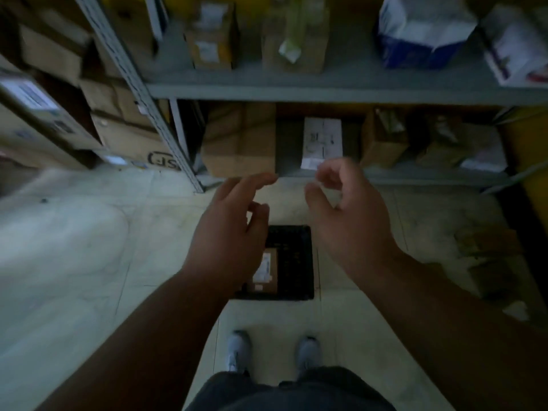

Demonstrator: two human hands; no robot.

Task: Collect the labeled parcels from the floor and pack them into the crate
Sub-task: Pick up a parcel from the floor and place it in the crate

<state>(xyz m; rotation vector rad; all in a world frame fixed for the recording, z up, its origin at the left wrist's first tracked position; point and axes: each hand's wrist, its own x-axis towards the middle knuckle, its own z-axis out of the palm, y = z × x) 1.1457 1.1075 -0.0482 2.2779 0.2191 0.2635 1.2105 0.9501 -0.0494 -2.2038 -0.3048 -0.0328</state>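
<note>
- Left hand [228, 232]: centre frame, fingers loosely spread, holding nothing.
- Right hand [347, 215]: centre right, fingers loosely curled, empty.
- Black crate [296, 262]: floor, lower centre, below the hands.
- Labeled parcel [265, 272]: brown, inside crate, partly hidden by left hand.
- Grey shelving [326, 90]: upper frame, boxes stored.

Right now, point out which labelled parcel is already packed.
The brown labelled parcel lying inside the black crate at the person's feet; the others sit on shelves.

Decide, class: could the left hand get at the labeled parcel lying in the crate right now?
Probably yes. The left hand is empty and above the open black crate, nothing covering the parcel.
</note>
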